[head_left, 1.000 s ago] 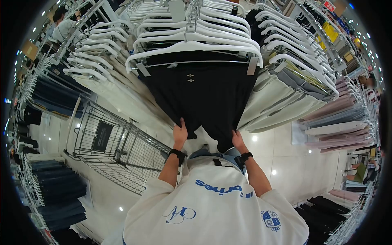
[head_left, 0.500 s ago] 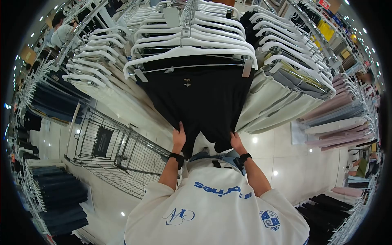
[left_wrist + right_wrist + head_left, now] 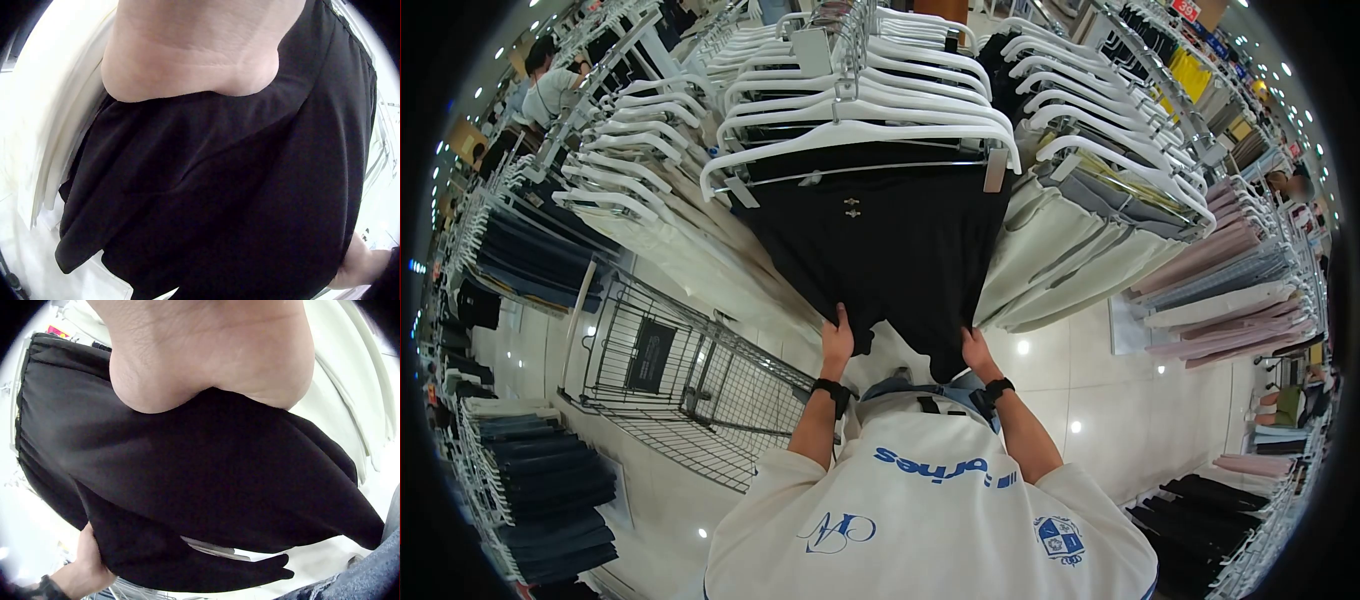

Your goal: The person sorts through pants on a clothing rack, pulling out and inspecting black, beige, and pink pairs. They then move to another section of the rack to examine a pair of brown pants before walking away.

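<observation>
Black trousers [image 3: 880,250] hang by clips from a white hanger [image 3: 860,135] at the front of the middle row. My left hand [image 3: 837,340] grips the edge of one leg, thumb on top, in the head view. On the other leg's outer edge, my right hand [image 3: 977,352] pinches the cloth. The left wrist view has black cloth [image 3: 225,187] below the heel of my left hand [image 3: 194,50]. In the right wrist view the heel of my right hand [image 3: 212,356] covers part of the trousers [image 3: 175,462]; its fingers are hidden there.
A wire shopping cart [image 3: 690,380] stands at the left. Pale trousers hang on both sides, cream ones [image 3: 690,250] left and light ones [image 3: 1060,250] right. Pink garments [image 3: 1240,320] hang farther right, dark jeans [image 3: 550,490] at lower left. Another person [image 3: 550,90] is at upper left.
The hanger and trousers have shifted slightly left and down in the head view. Both hands have moved a little lower, still holding the legs.
</observation>
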Demonstrator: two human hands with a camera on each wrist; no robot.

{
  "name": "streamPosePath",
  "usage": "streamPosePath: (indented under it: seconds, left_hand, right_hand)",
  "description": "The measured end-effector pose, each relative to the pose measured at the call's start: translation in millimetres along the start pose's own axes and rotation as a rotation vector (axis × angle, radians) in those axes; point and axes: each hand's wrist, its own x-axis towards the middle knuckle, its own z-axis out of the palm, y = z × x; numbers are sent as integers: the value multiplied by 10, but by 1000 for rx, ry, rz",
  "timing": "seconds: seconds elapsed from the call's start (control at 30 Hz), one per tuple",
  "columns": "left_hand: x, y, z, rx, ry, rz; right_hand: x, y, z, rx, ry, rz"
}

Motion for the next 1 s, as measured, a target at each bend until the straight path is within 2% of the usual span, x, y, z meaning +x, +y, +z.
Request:
streamPosePath:
  seconds: [0.07, 0.17, 0.2, 0.27, 0.3, 0.4, 0.47, 0.63, 0.7, 0.83, 0.93, 1.0]
  left_hand:
    - [36, -129, 25, -30, 24, 64]
    - [-97, 205, -38, -41, 51, 36]
    - [-114, 277, -74, -38, 70, 36]
    - [-138, 342, -115, 60, 9, -51]
    - [-145, 364, -105, 48, 40, -4]
    - [-183, 433, -127, 20, 20, -34]
    - [-118, 225, -73, 5, 19, -18]
    - [-150, 274, -87, -19, 33, 25]
    - [-156, 287, -101, 11, 10, -30]
    - [-103, 274, -76, 37, 22, -9]
    - [-12, 274, -105, 167, 7, 0]
    - [23, 295, -118, 252, 100, 181]
  right_hand:
    - [6, -55, -20, -25, -40, 88]
    - [74, 223, 79, -54, 20, -5]
    - [120, 373, 94, -116, -40, -39]
    - [56, 121, 29, 8, -38, 88]
    - [40, 102, 18, 25, -39, 82]
    - [34, 63, 14, -24, -32, 81]
    - [40, 62, 9, -26, -31, 69]
    - [39, 35, 10, -9, -4, 43]
    - [58, 67, 20, -25, -3, 61]
    - [51, 174, 69, -41, 31, 49]
    - [2, 142, 47, -10, 8, 3]
    - [-21, 102, 80, -4, 4, 24]
